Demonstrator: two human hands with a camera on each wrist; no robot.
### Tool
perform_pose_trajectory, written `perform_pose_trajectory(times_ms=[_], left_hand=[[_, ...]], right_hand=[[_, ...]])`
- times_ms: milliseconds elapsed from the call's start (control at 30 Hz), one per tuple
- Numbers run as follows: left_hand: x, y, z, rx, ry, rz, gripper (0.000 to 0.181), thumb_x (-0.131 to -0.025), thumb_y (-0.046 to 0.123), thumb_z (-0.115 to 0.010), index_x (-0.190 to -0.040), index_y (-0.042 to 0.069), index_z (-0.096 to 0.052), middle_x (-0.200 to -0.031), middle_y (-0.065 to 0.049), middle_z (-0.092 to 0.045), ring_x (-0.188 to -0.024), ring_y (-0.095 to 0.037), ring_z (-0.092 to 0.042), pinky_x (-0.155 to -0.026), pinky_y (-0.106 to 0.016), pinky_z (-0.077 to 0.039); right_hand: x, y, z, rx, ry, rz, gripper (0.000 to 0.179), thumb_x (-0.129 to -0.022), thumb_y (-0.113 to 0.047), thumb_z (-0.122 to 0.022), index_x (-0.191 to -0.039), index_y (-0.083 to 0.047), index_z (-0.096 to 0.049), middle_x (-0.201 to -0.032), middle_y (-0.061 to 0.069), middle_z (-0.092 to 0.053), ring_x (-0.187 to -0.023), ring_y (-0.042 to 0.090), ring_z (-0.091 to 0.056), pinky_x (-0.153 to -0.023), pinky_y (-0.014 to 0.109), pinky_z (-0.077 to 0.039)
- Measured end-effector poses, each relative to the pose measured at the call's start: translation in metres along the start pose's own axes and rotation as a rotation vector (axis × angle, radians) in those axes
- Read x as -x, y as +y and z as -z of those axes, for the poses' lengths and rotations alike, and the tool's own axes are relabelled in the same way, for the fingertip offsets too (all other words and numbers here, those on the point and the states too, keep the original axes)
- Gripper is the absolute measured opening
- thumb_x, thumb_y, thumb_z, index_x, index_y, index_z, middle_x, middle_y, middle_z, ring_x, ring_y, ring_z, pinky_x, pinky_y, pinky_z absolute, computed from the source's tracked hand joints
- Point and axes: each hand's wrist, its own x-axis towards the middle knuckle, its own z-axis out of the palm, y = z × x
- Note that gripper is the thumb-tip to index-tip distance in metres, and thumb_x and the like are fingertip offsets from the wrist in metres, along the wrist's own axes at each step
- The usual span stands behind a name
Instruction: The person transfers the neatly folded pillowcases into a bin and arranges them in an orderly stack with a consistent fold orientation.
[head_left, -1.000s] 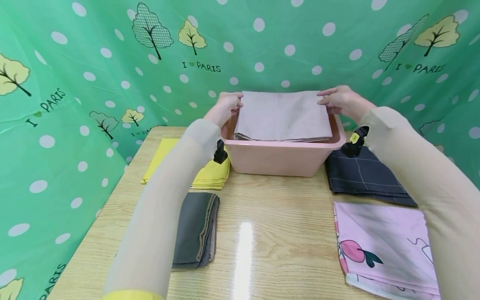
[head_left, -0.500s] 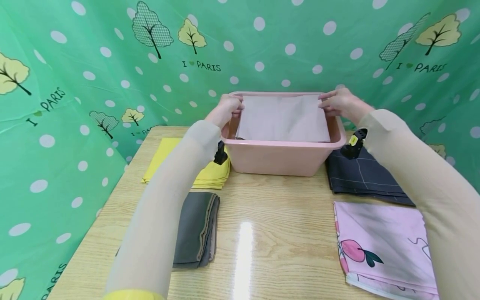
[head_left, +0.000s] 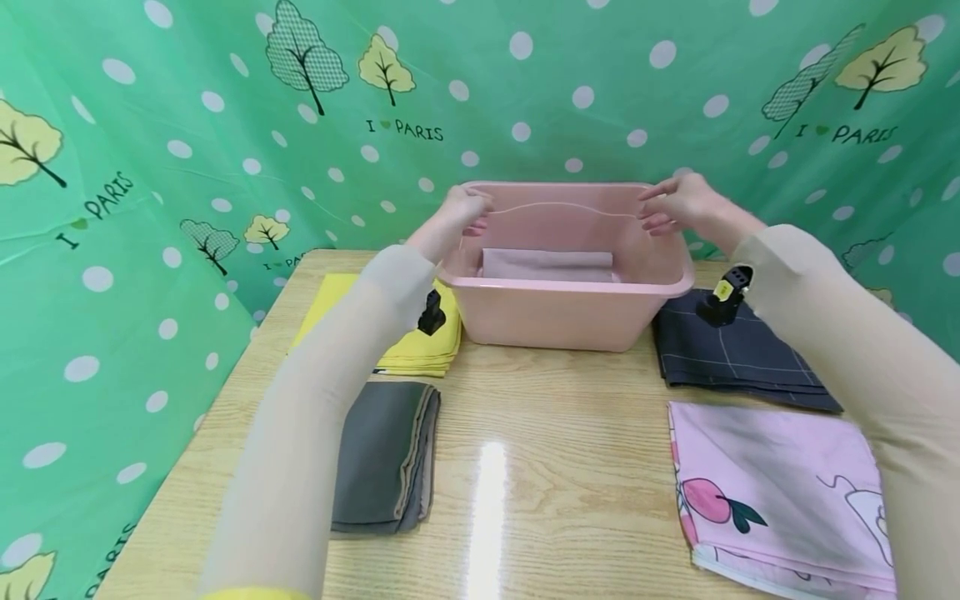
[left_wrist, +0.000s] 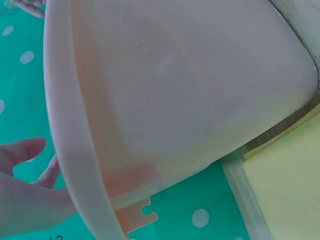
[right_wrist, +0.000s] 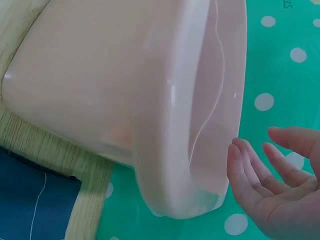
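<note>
A folded pale grey-pink cloth (head_left: 547, 265) lies down inside the pink plastic basin (head_left: 551, 315); the front wall hides its lower part. My left hand (head_left: 459, 215) is over the basin's left end, and the left wrist view shows that hand (left_wrist: 30, 187) beyond the rim with thumb and a finger apart. Over the right end is my right hand (head_left: 686, 207). Its fingers are loosely bent with nothing between them, as the right hand (right_wrist: 280, 185) shows in the right wrist view. A thin pale line curves across the basin's inner back wall.
Left of the basin lie a folded yellow cloth (head_left: 420, 350) and, nearer, a folded dark grey cloth (head_left: 382, 458). On the right are a navy checked cloth (head_left: 735, 350) and a pink peach-print cloth (head_left: 780, 492). A green dotted curtain (head_left: 525, 83) hangs behind the wooden table (head_left: 555, 467).
Both hands held the pale cloth by its sides at the basin's top and lowered it slightly. They have now let go, and the cloth has dropped to the inside of the basin.
</note>
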Motion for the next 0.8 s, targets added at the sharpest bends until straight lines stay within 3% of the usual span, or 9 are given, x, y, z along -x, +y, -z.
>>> perform_pose_trajectory(times_ms=[100, 200, 300, 533, 800], left_hand=[[0.004, 0.001, 0.000, -0.017, -0.020, -0.031, 0.034, -0.089, 0.012, -0.049, -0.123, 0.007, -0.050, -0.114, -0.010, -0.055, -0.063, -0.010, -0.050, -0.084, -0.031, -0.046], [0.008, 0.002, 0.000, -0.035, -0.033, -0.057, 0.033, -0.089, 0.012, -0.049, -0.122, 0.007, -0.051, -0.115, -0.010, -0.054, -0.065, -0.011, -0.049, -0.083, -0.032, -0.046], [0.010, 0.003, 0.000, -0.046, -0.037, -0.075, 0.032, -0.089, 0.011, -0.049, -0.121, 0.008, -0.052, -0.114, -0.009, -0.054, -0.067, -0.011, -0.050, -0.083, -0.031, -0.046], [0.021, 0.002, 0.000, -0.051, -0.053, -0.156, 0.032, -0.089, 0.009, -0.049, -0.121, 0.005, -0.053, -0.114, -0.010, -0.055, -0.069, -0.011, -0.051, -0.079, -0.030, -0.048], [0.034, -0.002, -0.004, -0.029, -0.038, -0.296, 0.030, -0.088, 0.005, -0.048, -0.117, 0.001, -0.055, -0.104, -0.014, -0.058, -0.068, -0.013, -0.052, -0.076, -0.032, -0.048]], right_hand=[[0.003, 0.000, -0.001, 0.029, -0.003, 0.029, 0.045, -0.090, -0.012, -0.047, -0.130, 0.007, -0.037, -0.079, 0.000, -0.061, -0.061, 0.003, -0.060, -0.072, 0.030, -0.051], [0.007, 0.000, -0.001, 0.037, 0.001, 0.042, 0.047, -0.089, -0.013, -0.050, -0.130, 0.005, -0.037, -0.102, 0.016, -0.061, -0.063, 0.002, -0.060, -0.074, 0.032, -0.051], [0.011, 0.001, 0.001, 0.035, 0.000, 0.044, 0.049, -0.090, -0.018, -0.050, -0.132, 0.002, -0.037, -0.121, 0.021, -0.050, -0.068, 0.002, -0.061, -0.076, 0.032, -0.050], [0.024, 0.004, 0.004, 0.004, -0.005, 0.069, 0.053, -0.089, -0.028, -0.050, -0.133, -0.001, -0.037, -0.105, 0.007, -0.058, -0.077, 0.006, -0.063, -0.074, 0.029, -0.050], [0.038, 0.014, 0.005, 0.062, 0.018, 0.119, 0.054, -0.087, -0.032, -0.053, -0.132, -0.004, -0.039, -0.096, -0.007, -0.062, -0.078, 0.008, -0.062, -0.069, 0.024, -0.051]])
